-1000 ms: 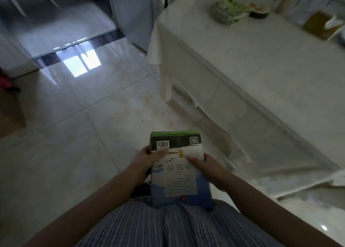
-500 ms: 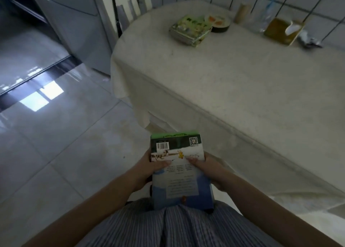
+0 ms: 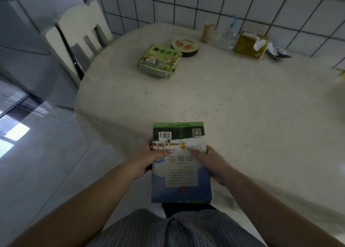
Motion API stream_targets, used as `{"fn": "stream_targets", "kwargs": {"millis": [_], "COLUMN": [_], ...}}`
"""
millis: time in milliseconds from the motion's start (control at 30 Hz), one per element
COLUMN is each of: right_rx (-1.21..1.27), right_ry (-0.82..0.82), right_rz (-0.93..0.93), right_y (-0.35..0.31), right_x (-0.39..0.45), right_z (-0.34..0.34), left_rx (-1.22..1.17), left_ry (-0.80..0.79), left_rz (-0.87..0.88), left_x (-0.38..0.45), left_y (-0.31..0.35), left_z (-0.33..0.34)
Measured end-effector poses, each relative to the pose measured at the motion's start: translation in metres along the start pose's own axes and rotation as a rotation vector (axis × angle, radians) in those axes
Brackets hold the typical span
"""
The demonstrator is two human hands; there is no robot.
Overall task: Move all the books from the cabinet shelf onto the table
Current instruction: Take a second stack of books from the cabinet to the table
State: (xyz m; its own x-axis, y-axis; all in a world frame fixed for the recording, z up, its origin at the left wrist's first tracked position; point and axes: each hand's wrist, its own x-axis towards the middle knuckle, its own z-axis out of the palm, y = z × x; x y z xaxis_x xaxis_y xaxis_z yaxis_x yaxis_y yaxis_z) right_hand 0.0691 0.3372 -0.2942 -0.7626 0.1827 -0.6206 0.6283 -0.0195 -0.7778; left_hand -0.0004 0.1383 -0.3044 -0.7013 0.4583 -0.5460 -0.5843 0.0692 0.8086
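I hold a stack of books (image 3: pixel 180 172) in front of my body, back cover up, with a barcode and QR code near its green top edge. My left hand (image 3: pixel 149 161) grips its left side and my right hand (image 3: pixel 209 162) grips its right side, thumbs on the cover. The stack's far end reaches over the near edge of the table (image 3: pixel 233 106), which has a pale cloth. A second pile of green picture books (image 3: pixel 160 61) lies on the table at the far left. The cabinet is out of view.
Behind the book pile sit a round tin (image 3: pixel 185 46), a paper cup (image 3: pixel 209 32), a plastic bottle (image 3: pixel 228 35) and a tissue box (image 3: pixel 250 44) along the tiled wall. A white chair (image 3: pixel 80 34) stands at the table's far left. Glossy floor tiles lie to my left.
The view has swung right and up from the floor to the table, which is now much closer. The stack stays in both hands and now reaches over the table's edge.
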Motion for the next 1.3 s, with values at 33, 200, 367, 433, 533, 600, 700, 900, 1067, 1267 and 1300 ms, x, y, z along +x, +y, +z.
{"fn": "stream_targets", "kwargs": {"millis": [33,200,367,433,533,600,700,900,1067,1267,1300], "right_rx": [0.000,0.069,0.110,0.122,0.155,0.193,0.237,0.315,0.284,0.181,0.158], "right_ry": [0.021,0.061,0.068,0.090,0.142,0.168,0.210,0.266,0.342,0.377,0.387], "right_rz": [-0.005,-0.026,-0.020,-0.007,0.033,0.058,0.084,0.034,0.055,0.016,0.019], "right_y": [-0.006,-0.051,-0.098,-0.116,-0.139,-0.151,-0.169,-0.202,-0.221,-0.232,-0.233], "right_x": [0.010,0.062,0.123,0.144,0.170,0.185,0.207,0.248,0.286,0.315,0.318], "right_z": [-0.003,-0.020,-0.041,-0.049,-0.057,-0.062,-0.071,-0.085,-0.101,-0.107,-0.108], "left_rx": [0.015,0.056,0.132,0.136,0.162,0.183,0.241,0.293,0.307,0.327,0.332], "left_ry": [0.013,0.040,0.065,0.093,0.087,0.081,0.051,0.035,0.040,0.089,0.087], "left_rz": [0.008,0.036,0.025,0.008,-0.026,-0.041,-0.066,-0.048,-0.072,-0.109,-0.111], "left_x": [0.011,0.073,0.141,0.167,0.203,0.228,0.263,0.320,0.363,0.383,0.386], "left_y": [0.010,0.062,0.112,0.128,0.152,0.167,0.191,0.230,0.247,0.261,0.263], "left_z": [0.001,0.004,0.007,0.009,0.011,0.012,0.012,0.021,0.029,0.035,0.035]}}
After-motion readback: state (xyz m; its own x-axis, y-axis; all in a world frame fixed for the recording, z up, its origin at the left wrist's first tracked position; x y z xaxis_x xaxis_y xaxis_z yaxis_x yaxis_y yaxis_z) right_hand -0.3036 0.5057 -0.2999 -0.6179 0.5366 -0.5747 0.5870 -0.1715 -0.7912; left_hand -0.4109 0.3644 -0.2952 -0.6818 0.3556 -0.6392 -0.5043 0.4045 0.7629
